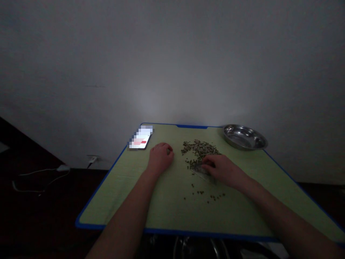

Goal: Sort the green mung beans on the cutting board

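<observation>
Many small brown beans or seeds (201,146) lie loose in a spread pile on the pale green tabletop (167,205). My right hand (222,169) is at the near edge of the pile, its thumb and fingers pinched on a thin, see-through plastic piece (202,174) that looks like a small bag. Left of the pile rests my left hand (161,157), with its fingers curled inward. Something small and greyish shows by its thumb, too dim to name. A few stray seeds (214,197) are scattered nearer to me.
A shallow round steel bowl (244,137) stands at the back right corner. On the back left lies a phone (142,140) with its screen lit. The table has a blue rim (188,233) and stands against a grey wall (172,64). A white cable (55,178) is at the floor on the left.
</observation>
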The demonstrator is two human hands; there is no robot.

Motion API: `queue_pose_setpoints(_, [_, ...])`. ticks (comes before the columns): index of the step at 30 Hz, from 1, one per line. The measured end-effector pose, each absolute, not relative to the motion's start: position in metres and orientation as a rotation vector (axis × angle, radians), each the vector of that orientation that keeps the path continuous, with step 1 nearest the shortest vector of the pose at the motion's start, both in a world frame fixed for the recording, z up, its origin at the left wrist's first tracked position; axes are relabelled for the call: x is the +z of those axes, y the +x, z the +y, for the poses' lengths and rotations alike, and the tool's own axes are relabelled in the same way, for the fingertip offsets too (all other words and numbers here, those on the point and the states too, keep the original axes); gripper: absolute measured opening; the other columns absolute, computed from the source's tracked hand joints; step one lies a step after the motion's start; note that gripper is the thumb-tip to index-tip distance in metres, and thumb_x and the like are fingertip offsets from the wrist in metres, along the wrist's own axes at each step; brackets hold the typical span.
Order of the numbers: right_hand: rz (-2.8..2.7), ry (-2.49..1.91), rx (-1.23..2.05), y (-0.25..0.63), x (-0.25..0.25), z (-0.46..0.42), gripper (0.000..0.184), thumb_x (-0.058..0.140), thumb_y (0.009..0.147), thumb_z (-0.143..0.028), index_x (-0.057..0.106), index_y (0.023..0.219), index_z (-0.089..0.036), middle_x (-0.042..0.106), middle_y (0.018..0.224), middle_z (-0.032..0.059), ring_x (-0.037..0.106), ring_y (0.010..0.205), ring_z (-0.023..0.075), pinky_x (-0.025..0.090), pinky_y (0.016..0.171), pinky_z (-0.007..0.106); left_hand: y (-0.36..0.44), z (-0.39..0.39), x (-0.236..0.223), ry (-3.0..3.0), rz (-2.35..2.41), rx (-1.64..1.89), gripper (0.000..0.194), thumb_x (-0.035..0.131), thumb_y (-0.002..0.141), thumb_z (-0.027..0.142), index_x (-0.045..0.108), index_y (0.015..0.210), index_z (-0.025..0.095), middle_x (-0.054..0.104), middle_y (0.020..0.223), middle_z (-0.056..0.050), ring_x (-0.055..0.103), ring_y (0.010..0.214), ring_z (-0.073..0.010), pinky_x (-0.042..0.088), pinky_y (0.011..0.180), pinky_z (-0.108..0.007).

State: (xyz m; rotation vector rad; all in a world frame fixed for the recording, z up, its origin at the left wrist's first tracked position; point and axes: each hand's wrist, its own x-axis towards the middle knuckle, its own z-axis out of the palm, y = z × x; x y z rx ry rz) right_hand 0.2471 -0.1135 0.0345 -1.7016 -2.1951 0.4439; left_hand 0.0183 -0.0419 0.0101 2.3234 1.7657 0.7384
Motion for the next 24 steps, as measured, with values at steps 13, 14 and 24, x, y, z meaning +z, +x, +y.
queue_pose_setpoints(13, [-2.180,-1.715,0.372,0.241,0.036,-0.110,0.012,0.057,0.083,-0.021,0.069,0.082,-0.017,0.070,0.077,0.0050,0.061,0.069,0.0174,0.041,0.061,0.027,0.018,-0.041,0.010,2.325,1.776,0.714,0.020,0.050,0.076,0.022,0.067,0.086,0.020,0.066,0.103,-0.006,0.057,0.101,-0.0216,0.042,0.092,-0.036])
queue_pose_setpoints(14, [-2.183,-1.718,0.369,0.240,0.036,-0.110,0.013,0.056,0.083,-0.021,0.069,0.082,-0.018,0.070,0.077,0.0052,0.061,0.069,0.0177,0.041,0.062,0.027,0.018,-0.041,0.010,2.324,1.774,0.715,0.020,0.050,0.076,0.022,0.067,0.086,0.020,0.066,0.103,-0.006,0.057,0.101,-0.0215,0.042,0.092,-0.036])
queue_pose_setpoints(24, [-2.204,-1.712,0.286,0.231,0.037,-0.099,0.011,0.058,0.082,-0.022,0.068,0.078,-0.018,0.070,0.077,0.0049,0.062,0.071,0.0179,0.041,0.064,0.028,0.019,-0.042,0.010,2.324,1.777,0.725,0.019,0.050,0.075,0.021,0.066,0.085,0.020,0.066,0.102,-0.005,0.057,0.101,-0.0208,0.041,0.092,-0.036])
